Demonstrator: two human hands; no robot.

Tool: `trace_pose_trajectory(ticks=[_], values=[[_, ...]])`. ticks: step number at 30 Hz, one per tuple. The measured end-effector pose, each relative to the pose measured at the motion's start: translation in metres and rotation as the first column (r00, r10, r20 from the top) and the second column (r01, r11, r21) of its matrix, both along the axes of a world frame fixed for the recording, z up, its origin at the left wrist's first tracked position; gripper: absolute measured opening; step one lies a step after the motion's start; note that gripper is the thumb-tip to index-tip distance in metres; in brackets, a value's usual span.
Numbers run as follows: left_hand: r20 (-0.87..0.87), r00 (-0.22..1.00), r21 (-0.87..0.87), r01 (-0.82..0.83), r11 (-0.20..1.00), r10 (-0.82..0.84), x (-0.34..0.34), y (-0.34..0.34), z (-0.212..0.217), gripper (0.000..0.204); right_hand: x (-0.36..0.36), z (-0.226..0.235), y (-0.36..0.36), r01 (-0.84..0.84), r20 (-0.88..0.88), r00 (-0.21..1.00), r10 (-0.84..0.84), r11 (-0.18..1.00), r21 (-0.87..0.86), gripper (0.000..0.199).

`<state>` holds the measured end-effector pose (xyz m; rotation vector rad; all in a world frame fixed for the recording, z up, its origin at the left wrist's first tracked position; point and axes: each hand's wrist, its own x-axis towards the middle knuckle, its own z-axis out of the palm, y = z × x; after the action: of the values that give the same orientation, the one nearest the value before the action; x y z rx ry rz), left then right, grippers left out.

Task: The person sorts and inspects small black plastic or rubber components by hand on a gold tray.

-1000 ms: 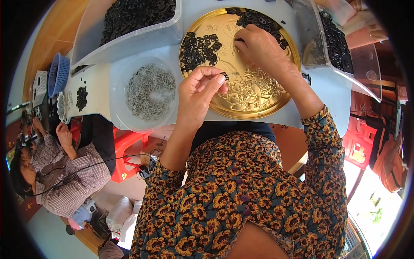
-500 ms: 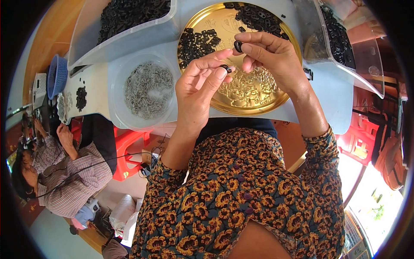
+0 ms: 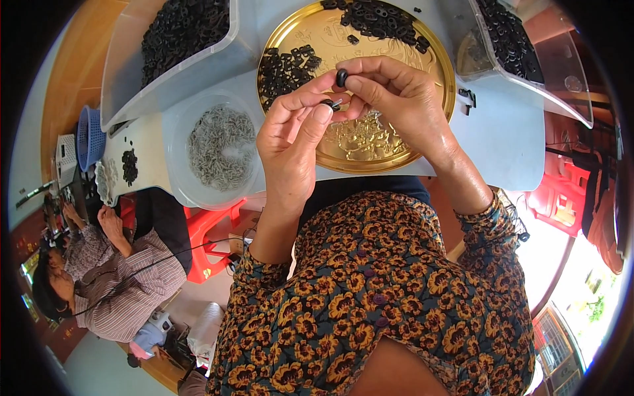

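Note:
Above the round gold tray (image 3: 364,158), my left hand (image 3: 290,138) pinches a small black plastic part (image 3: 328,103) with a silver metal pin sticking out of it. My right hand (image 3: 403,96) grips a rounded black piece (image 3: 341,78) between thumb and forefinger, just above and apart from the left one. Small black parts (image 3: 289,69) lie in a pile at the tray's left. Oblong black pieces with holes (image 3: 380,20) are heaped at its far side. Small shiny metal pins (image 3: 370,135) are scattered over the near part of the tray, partly behind my hands.
Left of the tray stands a clear round tub of metal pins (image 3: 221,148). A clear bin of black parts (image 3: 181,39) is at the back left, another bin (image 3: 508,39) at the right. Black bits (image 3: 467,99) lie by the tray. A person in stripes (image 3: 132,270) sits at left.
Both hands have shifted slightly left in the picture, and the pieces are still held. The metal pin in the left-hand part now shows more clearly. The whole view has moved a little.

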<state>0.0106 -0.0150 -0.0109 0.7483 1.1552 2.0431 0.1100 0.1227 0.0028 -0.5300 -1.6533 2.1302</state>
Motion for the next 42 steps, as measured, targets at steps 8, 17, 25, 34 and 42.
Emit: trace_pose_trajectory(ticks=[8, 17, 25, 34, 42], values=[[-0.202, 0.971, -0.053, -0.137, 0.989, 0.124, 0.003, 0.002, -0.004, 0.013, 0.004, 0.001, -0.002, 0.019, 0.094, 0.995, -0.027, 0.996, 0.092, 0.025], [-0.230, 0.965, -0.089, -0.152, 0.984, 0.128, 0.007, 0.002, 0.000, 0.013, 0.002, -0.004, 0.005, -0.072, 0.113, 0.990, 0.080, 0.995, -0.073, 0.027], [-0.032, 0.992, -0.169, -0.122, 0.978, 0.119, 0.000, -0.002, -0.002, 0.015, 0.007, -0.009, 0.000, -0.030, 0.028, 0.999, 0.035, 0.986, -0.165, 0.028], [0.045, 0.992, -0.224, -0.102, 0.969, 0.115, 0.001, 0.002, 0.002, 0.016, 0.008, -0.007, -0.008, 0.053, -0.048, 0.997, -0.059, 0.992, -0.114, 0.021], [-0.019, 0.993, -0.250, -0.117, 0.961, 0.116, 0.001, -0.001, 0.002, 0.016, 0.008, -0.002, -0.013, 0.103, 0.033, 0.994, -0.104, 0.995, 0.016, 0.021]])
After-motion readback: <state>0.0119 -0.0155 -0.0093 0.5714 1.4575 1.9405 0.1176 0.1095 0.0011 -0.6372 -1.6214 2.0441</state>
